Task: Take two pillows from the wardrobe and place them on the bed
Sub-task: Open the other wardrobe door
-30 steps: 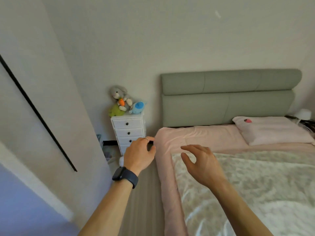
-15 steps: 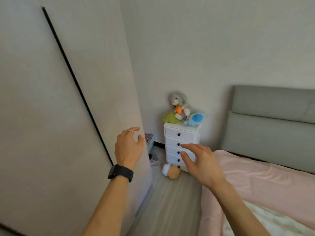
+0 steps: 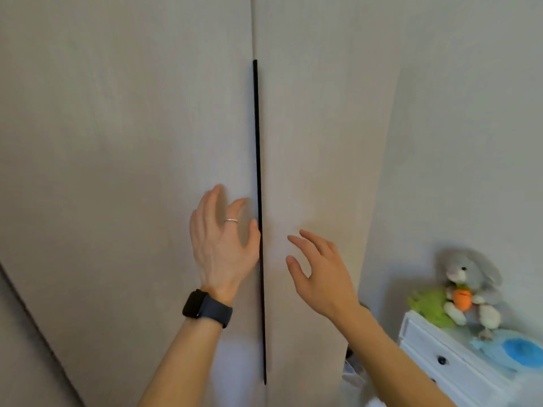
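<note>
Both of your hands are open and hold nothing. Your left hand (image 3: 223, 245), with a dark smartwatch (image 3: 207, 308) on the wrist and a thin silver ring (image 3: 230, 220) on one finger, spreads its fingers wide before the left door of the tall pale beige wardrobe (image 3: 117, 142). Its thumb tip lies right at the long black vertical handle strip (image 3: 258, 171) that runs down the seam between the two doors; you cannot tell whether it touches. Your right hand (image 3: 320, 274) hangs just right of that strip, before the right door, fingers loosely fanned. The shut doors are what stand between you and the inside. Low at the right, beside the wardrobe, stands a small white wooden chest of drawers (image 3: 440, 348) with dark round knobs.

Half a second ago you faced the corner, with the strip slanting away at the left and the grey headboard and pink bed in view. Now the wardrobe fills the view straight ahead, the bed has gone out of frame, and both hands have come up to the seam.

With the doors shut, the pillows are hidden from you. The chest's drawers are shut as well. On its top sit a grey plush rabbit (image 3: 467, 277) holding an orange carrot (image 3: 462, 299), a green plush toy (image 3: 429, 306) just left of it and a blue plush toy (image 3: 511, 351) nearer you.
</note>
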The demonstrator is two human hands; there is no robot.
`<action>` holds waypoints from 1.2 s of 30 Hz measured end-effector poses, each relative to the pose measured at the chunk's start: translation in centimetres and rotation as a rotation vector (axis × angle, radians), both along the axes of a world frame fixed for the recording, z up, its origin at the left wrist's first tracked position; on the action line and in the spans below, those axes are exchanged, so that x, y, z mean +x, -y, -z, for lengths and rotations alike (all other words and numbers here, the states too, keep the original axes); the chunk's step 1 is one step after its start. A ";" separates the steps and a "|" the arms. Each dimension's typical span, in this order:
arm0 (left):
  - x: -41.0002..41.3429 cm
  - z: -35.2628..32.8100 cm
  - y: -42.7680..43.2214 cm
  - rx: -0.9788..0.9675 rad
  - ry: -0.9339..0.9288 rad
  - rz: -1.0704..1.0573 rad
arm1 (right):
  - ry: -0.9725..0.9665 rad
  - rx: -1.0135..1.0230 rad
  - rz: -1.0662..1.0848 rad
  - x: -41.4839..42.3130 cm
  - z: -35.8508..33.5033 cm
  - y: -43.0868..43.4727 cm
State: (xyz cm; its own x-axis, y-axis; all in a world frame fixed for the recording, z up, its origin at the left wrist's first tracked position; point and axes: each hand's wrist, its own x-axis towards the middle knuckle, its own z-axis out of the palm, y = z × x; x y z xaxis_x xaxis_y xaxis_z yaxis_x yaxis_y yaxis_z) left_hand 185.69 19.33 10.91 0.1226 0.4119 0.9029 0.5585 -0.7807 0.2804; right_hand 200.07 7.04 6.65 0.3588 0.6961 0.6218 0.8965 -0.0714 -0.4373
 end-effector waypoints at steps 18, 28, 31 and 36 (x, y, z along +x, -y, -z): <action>7.9 -2.2 -2.0 0.012 0.005 -0.439 | 0.548 0.444 -0.162 8.3 -3.2 -16.3; 8.5 -2.8 1.3 -0.184 0.000 -0.545 | 0.575 0.532 -0.203 9.4 -2.0 -18.4; 8.4 -3.0 2.4 -0.192 0.019 -0.566 | 0.561 0.536 -0.226 9.3 -2.1 -18.3; 7.2 -2.8 5.7 -0.181 0.006 -0.586 | 0.553 0.528 -0.253 9.6 -2.4 -17.8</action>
State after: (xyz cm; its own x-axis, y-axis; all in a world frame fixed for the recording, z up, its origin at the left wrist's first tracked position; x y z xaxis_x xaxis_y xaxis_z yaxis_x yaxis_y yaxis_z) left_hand 192.94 13.61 13.72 -0.1756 0.5565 0.8120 0.8787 -0.2833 0.3842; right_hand 209.64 24.88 9.07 -0.2270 0.2796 0.9329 0.9543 0.2553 0.1557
